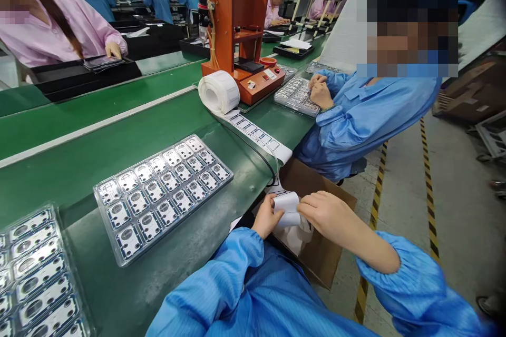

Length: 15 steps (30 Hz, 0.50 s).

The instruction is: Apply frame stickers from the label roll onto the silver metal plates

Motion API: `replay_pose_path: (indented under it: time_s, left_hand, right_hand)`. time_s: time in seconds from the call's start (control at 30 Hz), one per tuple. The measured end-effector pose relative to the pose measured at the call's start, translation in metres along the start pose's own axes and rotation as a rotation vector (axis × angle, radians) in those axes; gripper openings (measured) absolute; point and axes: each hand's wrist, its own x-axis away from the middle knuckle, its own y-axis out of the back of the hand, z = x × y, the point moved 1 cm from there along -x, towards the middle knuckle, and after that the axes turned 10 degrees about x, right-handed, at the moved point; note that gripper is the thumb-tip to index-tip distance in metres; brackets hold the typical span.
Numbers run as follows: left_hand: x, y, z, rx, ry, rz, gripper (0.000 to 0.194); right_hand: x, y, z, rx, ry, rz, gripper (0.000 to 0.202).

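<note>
Over a cardboard box (330,259) at the bench edge, a curled white paper strip (287,209) is held between my two hands. My left hand (266,218) pinches its left side with thumb and fingers. The fingers of my right hand (326,211) are closed on its right edge. From a large label roll (219,93) on the bench, a strip of printed labels (256,134) runs down toward the bench edge above the box. More crumpled white paper (296,238) lies below my hands, partly hidden by them.
A clear tray of metal plates (166,192) lies on the green bench, with another tray (37,274) at lower left. Behind the roll stands an orange press (241,37). A co-worker in blue (367,110) handles a tray (298,96) on the right. A black cable (266,163) hangs off the edge.
</note>
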Motion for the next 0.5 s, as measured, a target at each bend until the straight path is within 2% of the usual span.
replay_pose_path:
  time_s: [0.13,0.2,0.27,0.37,0.43,0.5]
  left_hand:
    - [0.015,0.003,-0.011,-0.257,0.011,0.031,0.081]
    - [0.028,0.005,-0.019,-0.457,0.020,0.074,0.084]
    - [0.043,0.010,-0.029,-0.622,0.039,0.128,0.070]
    - [0.073,0.021,-0.046,-0.873,0.030,0.317,0.048]
    - [0.099,0.033,-0.061,-0.970,-0.038,0.433,0.044]
    - [0.126,0.050,-0.081,-0.969,-0.109,0.481,0.045]
  right_hand:
    - [0.005,0.009,0.003,-0.128,-0.006,-0.199,0.028]
    - [0.001,0.010,0.005,-0.194,-0.007,-0.347,0.023]
    - [-0.009,0.008,0.008,-0.272,0.006,-0.483,0.018]
    - [-0.033,0.006,0.018,-0.382,-0.020,-0.632,0.021]
    - [-0.052,0.008,0.027,-0.441,-0.053,-0.722,0.024]
    - [-0.071,0.010,0.036,-0.512,-0.059,-0.805,0.027]
